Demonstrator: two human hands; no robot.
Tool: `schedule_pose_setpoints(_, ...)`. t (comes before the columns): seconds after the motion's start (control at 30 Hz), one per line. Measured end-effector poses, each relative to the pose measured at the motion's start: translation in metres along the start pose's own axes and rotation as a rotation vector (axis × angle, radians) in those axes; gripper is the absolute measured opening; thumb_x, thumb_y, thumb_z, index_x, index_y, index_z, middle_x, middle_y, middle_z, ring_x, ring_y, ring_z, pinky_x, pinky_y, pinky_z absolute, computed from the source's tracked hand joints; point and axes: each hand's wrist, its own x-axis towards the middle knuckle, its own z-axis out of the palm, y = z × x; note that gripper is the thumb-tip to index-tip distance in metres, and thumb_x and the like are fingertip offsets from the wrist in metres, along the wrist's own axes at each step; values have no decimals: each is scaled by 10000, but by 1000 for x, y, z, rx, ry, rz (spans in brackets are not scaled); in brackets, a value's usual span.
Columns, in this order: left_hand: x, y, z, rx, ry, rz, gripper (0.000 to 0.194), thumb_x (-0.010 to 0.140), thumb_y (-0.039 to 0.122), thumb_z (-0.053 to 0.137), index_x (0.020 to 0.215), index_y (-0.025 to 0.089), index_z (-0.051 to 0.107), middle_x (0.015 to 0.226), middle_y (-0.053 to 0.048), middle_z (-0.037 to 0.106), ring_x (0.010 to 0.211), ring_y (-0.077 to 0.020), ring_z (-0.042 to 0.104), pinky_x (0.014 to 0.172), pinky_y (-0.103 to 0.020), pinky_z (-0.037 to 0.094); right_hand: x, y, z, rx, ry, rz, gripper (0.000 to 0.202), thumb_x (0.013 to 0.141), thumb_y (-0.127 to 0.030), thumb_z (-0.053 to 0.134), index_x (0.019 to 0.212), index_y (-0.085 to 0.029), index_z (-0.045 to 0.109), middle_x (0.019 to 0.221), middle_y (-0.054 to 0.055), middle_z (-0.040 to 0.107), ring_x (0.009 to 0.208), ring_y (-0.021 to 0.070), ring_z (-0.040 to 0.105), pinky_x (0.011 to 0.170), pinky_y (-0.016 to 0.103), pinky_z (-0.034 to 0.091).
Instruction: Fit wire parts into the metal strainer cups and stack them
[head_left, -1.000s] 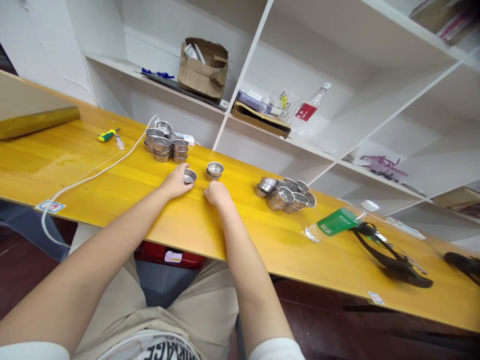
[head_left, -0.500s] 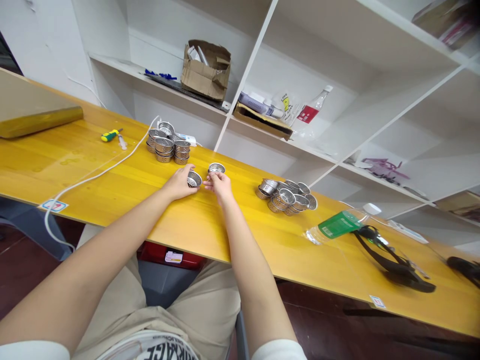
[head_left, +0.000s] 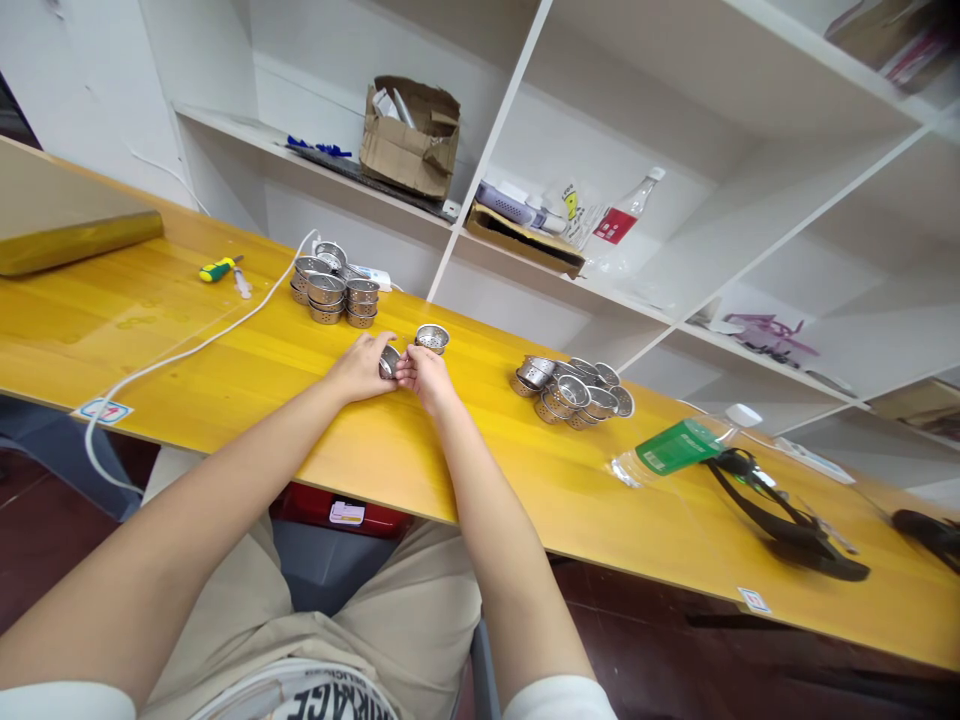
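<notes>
My left hand is wrapped around a small perforated metal cup, tilted so that its inside shows, just above or on the table. Against the cup's right side are the curled fingers of my right hand, partly covering its rim. Right behind that hand, another perforated cup stands on the table, apparently stacked on a second one. Farther back on the left is a group of stacked cups. To the right sits a looser cluster of the same cups, some tipped over.
On the yellow table a green-labelled bottle lies beside a black headband-like device. A screwdriver and a white cable are on the left. White shelves rise behind, holding a cardboard box.
My right hand has moved left from the standing cup to the one in my left hand. That held cup has turned slightly and is more covered by fingers.
</notes>
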Motion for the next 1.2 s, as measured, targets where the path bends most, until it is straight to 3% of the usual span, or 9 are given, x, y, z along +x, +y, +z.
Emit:
schedule_pose_setpoints(0.2, 1, -2, 1, 34, -3, 43, 789, 699, 404, 801, 1400, 175, 520, 1218, -138, 653, 1188, -367, 589, 1021, -479, 509, 2, 1, -3, 61, -23, 58, 352, 1054, -287, 498, 729, -174, 577, 538, -12, 616, 406, 85, 549, 431, 173, 432)
schedule_pose_setpoints(0.37, 0, 0, 3, 7, -10, 150, 814, 700, 365, 814, 1434, 188, 510, 1168, -108, 674, 1157, -340, 573, 1002, -451, 505, 2, 1, -6, 105, -81, 151, 414, 1047, -290, 453, 654, -183, 529, 457, -29, 534, 340, 72, 444, 363, 173, 300)
schedule_pose_setpoints(0.5, 0, 3, 5, -4, -24, 227, 648, 720, 363, 800, 1311, 218, 577, 1101, -78, 673, 1082, -312, 570, 958, -434, 513, 4, 3, -8, 82, -84, 186, 408, 1007, -284, 475, 608, -196, 471, 424, -48, 468, 310, 54, 329, 340, 170, 210)
schedule_pose_setpoints(0.8, 1, 3, 10, -30, -33, 195, 564, 722, 381, 806, 1215, 204, 595, 1031, -75, 650, 1070, -310, 569, 911, -423, 526, 8, 3, -8, 57, -77, 191, 373, 936, -278, 469, 583, -241, 352, 392, -51, 383, 321, 70, 230, 329, 187, 172)
schedule_pose_setpoints(1.2, 1, 1, 11, -26, -40, 226, 523, 723, 353, 793, 1195, 203, 624, 1030, -80, 676, 1042, -308, 561, 912, -436, 521, 6, 0, -9, 43, -102, 247, 398, 983, -250, 432, 598, -226, 334, 411, -68, 367, 325, 53, 231, 347, 167, 155)
